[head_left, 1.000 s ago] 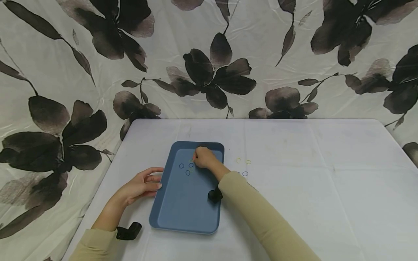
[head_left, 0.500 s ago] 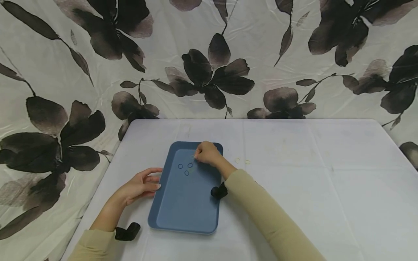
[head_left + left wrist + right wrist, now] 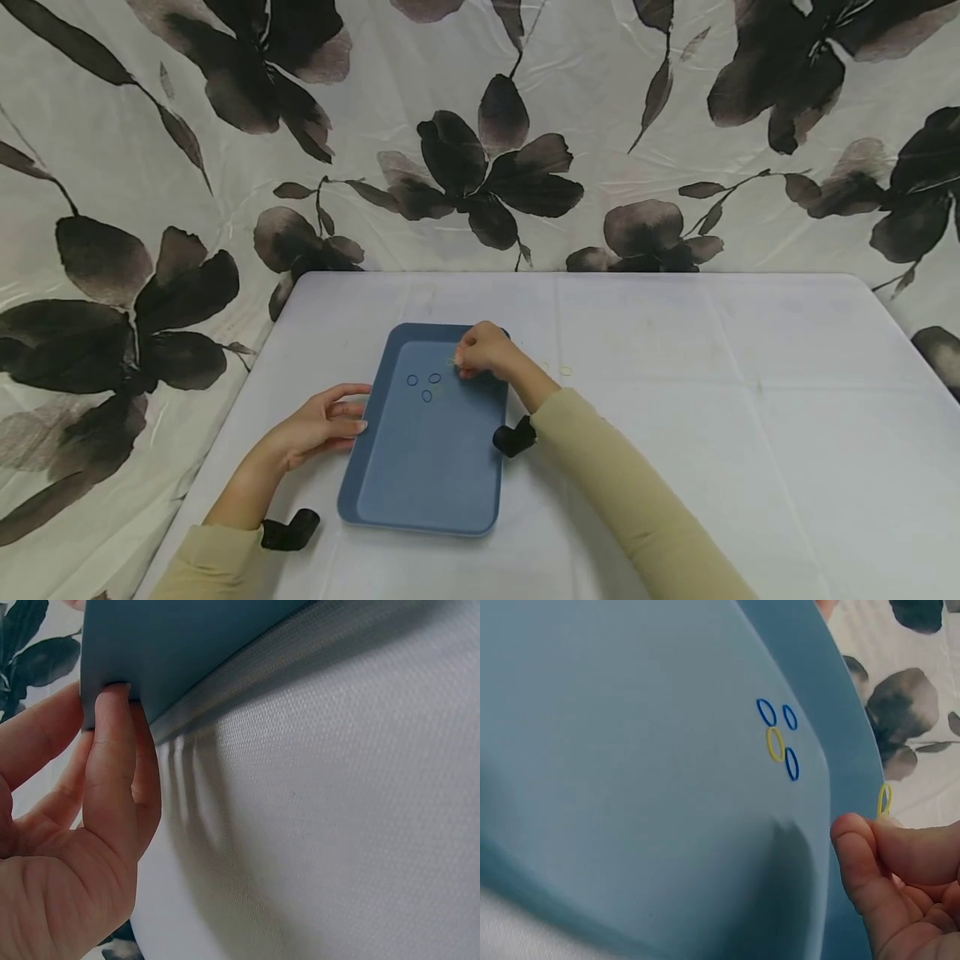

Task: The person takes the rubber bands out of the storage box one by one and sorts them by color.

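Note:
A blue tray lies on the table. My left hand touches its left side, thumb and fingers extended against the outer wall under the rim. Over the tray's far right part, my right hand pinches a yellow rubber band between thumb and index finger; the band sticks out past the fingertips. Several rubber bands lie grouped on the tray floor near its far end: three blue ones, such as the blue band, and one yellow band, which is faint in the head view.
Just right of the tray, beyond the right wrist, two yellow bands lie on the white table, one partly covered by the arm. A floral curtain hangs behind the table's far edge. Black wrist cameras sit on both wrists.
My right hand has lifted off the bands and shifted right and slightly away with the yellow band. Its sleeve now covers the spot where blue bands showed on the table. My left hand stays put.

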`<state>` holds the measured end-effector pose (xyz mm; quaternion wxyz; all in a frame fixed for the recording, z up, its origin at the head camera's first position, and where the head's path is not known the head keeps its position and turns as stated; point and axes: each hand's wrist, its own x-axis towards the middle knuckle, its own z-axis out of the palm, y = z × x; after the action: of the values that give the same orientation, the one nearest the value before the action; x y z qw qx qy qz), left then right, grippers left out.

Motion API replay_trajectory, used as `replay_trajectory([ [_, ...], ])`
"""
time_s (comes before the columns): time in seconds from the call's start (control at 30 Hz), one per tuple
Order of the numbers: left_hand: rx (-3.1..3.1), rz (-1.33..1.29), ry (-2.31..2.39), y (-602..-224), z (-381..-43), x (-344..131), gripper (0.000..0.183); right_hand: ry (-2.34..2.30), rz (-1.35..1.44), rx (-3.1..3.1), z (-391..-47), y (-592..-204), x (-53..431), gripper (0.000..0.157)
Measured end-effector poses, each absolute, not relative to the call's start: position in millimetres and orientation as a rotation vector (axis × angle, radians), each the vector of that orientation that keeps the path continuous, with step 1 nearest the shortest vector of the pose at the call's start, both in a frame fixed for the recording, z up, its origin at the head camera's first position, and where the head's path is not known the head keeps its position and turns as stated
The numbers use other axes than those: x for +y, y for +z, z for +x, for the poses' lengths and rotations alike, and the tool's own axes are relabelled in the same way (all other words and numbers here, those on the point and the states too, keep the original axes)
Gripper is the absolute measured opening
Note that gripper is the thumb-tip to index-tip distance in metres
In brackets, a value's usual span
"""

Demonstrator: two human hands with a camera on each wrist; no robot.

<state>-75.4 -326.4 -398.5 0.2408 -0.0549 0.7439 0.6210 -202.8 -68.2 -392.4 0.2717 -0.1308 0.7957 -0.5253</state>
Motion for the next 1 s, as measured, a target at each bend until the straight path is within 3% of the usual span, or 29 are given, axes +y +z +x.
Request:
replay_trajectory([
  [1.0, 2.073, -0.165, 1.660, -400, -75, -327, 0.069, -1.644, -0.289, 1.892, -218, -384, -15, 0.009],
])
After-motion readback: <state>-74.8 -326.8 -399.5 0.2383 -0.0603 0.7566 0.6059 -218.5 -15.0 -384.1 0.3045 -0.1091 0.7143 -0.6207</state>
